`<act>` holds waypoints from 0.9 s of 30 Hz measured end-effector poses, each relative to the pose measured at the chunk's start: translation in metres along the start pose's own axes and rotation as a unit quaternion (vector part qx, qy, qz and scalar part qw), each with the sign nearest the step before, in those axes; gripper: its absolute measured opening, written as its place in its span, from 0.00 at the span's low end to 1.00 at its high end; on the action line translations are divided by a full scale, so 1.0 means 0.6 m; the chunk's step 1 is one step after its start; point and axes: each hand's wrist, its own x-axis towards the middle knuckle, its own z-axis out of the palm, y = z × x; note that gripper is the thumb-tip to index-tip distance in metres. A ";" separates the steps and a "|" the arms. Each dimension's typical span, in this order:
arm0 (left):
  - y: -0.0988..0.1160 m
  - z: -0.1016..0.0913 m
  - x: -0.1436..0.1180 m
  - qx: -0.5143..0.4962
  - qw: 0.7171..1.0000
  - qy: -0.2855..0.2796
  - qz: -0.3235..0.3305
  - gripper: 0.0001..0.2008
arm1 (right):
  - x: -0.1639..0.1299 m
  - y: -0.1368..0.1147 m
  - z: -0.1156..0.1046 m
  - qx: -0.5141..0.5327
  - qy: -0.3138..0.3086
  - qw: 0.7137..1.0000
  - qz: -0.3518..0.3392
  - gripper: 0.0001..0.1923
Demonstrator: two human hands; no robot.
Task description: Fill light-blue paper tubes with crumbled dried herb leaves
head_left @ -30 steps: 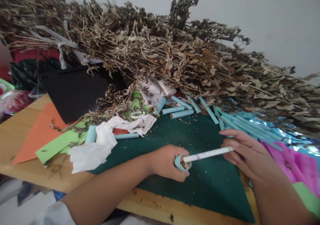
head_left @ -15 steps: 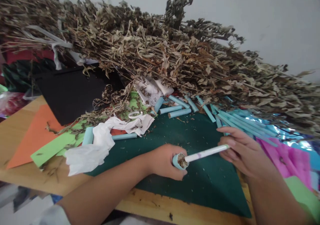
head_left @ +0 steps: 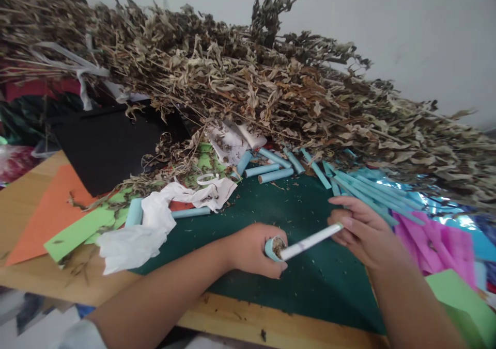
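My left hand (head_left: 253, 249) is closed around a light blue paper tube (head_left: 271, 250) whose open end shows dried plant bits packed inside. My right hand (head_left: 358, 230) grips a white stick (head_left: 312, 240) by its far end, and the stick's tip sits in the tube's mouth. Both hands hover low over a dark green mat (head_left: 310, 282) dusted with crumbs of dried leaf.
A big heap of dried leafy stems (head_left: 248, 91) fills the back of the wooden table (head_left: 23, 204). Several blue paper tubes (head_left: 271, 173) lie under its edge. Crumpled white tissue (head_left: 147, 225), orange, green and black sheets sit left; pink and shiny blue sheets (head_left: 437, 240) right.
The right hand with the stick has drifted left and tilted the stick's tip lower into the tube. The left hand holds the tube steady; the view has shifted slightly.
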 end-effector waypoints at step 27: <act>-0.002 0.000 0.000 0.002 1.000 0.000 0.018 0.07 | -0.009 0.011 0.011 0.126 0.039 0.991 -0.031 0.09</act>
